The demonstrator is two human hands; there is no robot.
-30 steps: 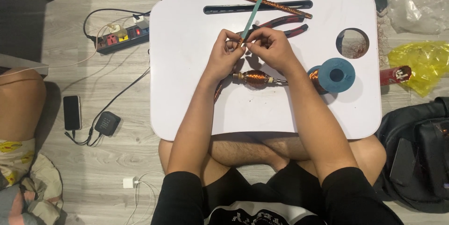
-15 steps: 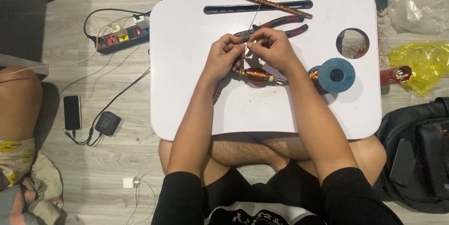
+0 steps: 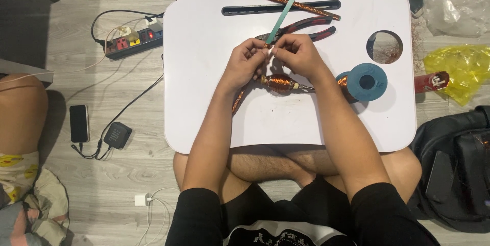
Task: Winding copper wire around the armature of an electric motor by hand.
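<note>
Head view: left hand [image 3: 246, 64] and right hand [image 3: 296, 54] both pinch the pale green stick's [image 3: 281, 18] near end, its long axis slanting away up-right over the pliers [image 3: 301, 27].

Screens: one dark phone [image 3: 79, 123] — black rectangular screen, unlit — lying on the floor at the left of the frame. Packages: a crumpled yellow plastic bag [image 3: 459, 69] at right centre, just beside a red cylindrical package [image 3: 431, 81] — and a clear crumpled plastic bag [image 3: 457, 1] in the upper right corner. No signs visible.
</note>
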